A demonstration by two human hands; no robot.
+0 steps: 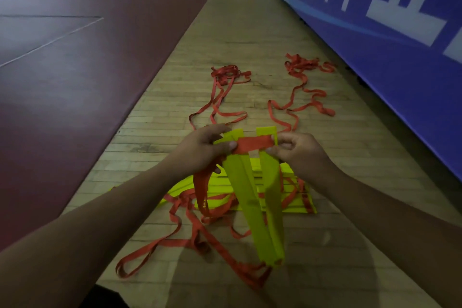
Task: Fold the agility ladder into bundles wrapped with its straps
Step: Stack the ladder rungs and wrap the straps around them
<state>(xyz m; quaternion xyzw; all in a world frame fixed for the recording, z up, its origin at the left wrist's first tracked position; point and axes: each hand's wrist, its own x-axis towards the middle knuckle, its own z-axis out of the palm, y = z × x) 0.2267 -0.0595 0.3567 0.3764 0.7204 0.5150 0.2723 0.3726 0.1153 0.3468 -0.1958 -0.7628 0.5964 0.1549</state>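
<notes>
Rungs first: a bundle of flat yellow plastic rungs [246, 197] is held off the floor between my two hands, its long axis running near to far, far ends raised and near ends drooping toward me; a band of red webbing strap [255, 145] crosses it close to the far end, lying left to right, square to that axis. My left hand [206, 151] is clamped on the bundle's left edge, thumb pinning the strap there, with slack strap trailing down from its fingers; my right hand [301, 155] pinches the strap's right end against the right edge. I judge the wrap is under way, and that the next turn must travel across the rungs, fed from the left, where the slack hangs. Just beneath lies a second stack of yellow rungs [292, 207] on the pale wooden floor strip [250, 32]; loose red heaps [226, 77] sprawl farther off; a maroon mat [75, 57] lies left, a blue printed banner [375, 45] right.
</notes>
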